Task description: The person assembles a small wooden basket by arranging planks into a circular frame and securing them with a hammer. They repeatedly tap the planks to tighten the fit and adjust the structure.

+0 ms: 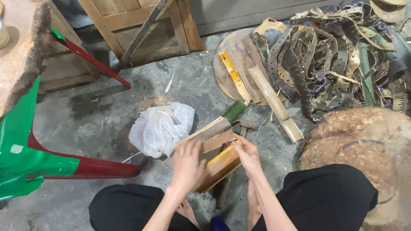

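Two hands are gripping a bundle of split bamboo slats (216, 143) above the floor: left hand (187, 164) closing over its near end, right hand (246, 155) alongside, its length running up-right away from them.

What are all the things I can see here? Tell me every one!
bamboo slats: a few, tan with one green end, held in both hands
white bag: one, crumpled, on the floor left of the slats
loose bamboo strips: several, tan and yellow, on the floor beyond the hands
pile of punched strips: many, brown and green, top right
round wooden block: one, brown, right
stool: one, green and red, left
left hand: gripping slats
right hand: gripping slats
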